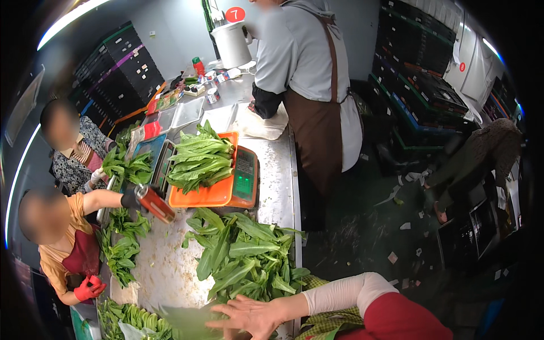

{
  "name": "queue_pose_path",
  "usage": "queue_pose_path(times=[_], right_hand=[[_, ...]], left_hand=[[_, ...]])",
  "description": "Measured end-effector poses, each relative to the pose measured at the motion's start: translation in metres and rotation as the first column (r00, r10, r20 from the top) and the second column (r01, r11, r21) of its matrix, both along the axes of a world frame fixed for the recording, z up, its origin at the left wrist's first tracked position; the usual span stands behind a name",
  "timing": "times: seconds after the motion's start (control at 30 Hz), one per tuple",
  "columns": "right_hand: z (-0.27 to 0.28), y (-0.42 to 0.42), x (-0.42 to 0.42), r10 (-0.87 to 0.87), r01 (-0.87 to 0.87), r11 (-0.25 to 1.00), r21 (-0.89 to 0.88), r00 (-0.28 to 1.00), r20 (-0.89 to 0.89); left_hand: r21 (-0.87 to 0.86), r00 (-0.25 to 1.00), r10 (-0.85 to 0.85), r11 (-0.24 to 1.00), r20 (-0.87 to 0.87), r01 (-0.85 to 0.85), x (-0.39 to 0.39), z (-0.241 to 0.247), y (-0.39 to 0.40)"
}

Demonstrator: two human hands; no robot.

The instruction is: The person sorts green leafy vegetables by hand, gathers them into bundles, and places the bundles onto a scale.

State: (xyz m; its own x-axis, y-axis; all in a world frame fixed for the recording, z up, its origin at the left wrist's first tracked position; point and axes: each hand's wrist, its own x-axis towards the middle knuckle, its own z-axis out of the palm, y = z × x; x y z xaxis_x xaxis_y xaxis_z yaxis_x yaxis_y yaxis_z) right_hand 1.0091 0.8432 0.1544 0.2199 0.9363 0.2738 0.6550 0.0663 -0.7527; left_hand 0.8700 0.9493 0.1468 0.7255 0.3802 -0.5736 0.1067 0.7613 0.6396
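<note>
My right hand [254,315] reaches in from the lower right, palm down with its fingers spread, over the near end of the metal table [163,255]. Below and left of its fingertips is a motion-blurred mass of green leaves [185,319]; whether the fingers touch it cannot be told. Just beyond the hand lies a loose heap of long-leaf lettuce [250,250]. At the bottom edge, bundled greens [142,318] lie with their cut stems in a row, partly under clear plastic film. My left hand is out of view.
Lettuce is stacked on the orange pan [202,197] of a digital scale [245,178]. Across the table, a co-worker's dark-gloved hand [135,199] holds a red cylindrical flask or can [155,204]. Another person in a brown apron [316,136] stands at the far end. Black crates [418,93] are stacked behind.
</note>
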Motion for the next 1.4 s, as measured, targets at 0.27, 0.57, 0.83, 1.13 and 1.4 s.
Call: queue_pose_path(times=[0.27, 0.57, 0.83, 1.13, 1.4], right_hand=[[0.006, -0.015, 0.040, 0.041, -0.028, 0.998, 0.064, 0.977, -0.208], [0.004, -0.010, 0.020, 0.061, -0.061, 0.996, 0.072, 0.998, -0.009], [0.026, -0.013, -0.013, 0.072, -0.047, 0.954, -0.298, 0.995, 0.072], [-0.001, 0.007, -0.038, 0.004, 0.007, 0.997, 0.075, 0.989, -0.148], [0.019, 0.084, 0.038, -0.218, 0.194, 0.951, 0.241, 0.973, 0.080]], left_hand=[[-0.075, 0.994, 0.090, 0.993, -0.055, -0.094, 0.017, -0.006, -0.011], [-0.047, 0.994, -0.048, 0.998, 0.098, 0.053, -0.019, -0.081, 0.011], [-0.130, 0.985, 0.070, 0.990, 0.156, -0.049, -0.036, -0.034, -0.007], [0.102, 0.968, -0.056, 0.994, 0.245, 0.032, -0.062, -0.012, 0.001], [0.132, 0.989, 0.146, 0.981, 0.007, -0.146, -0.083, -0.014, 0.026]])
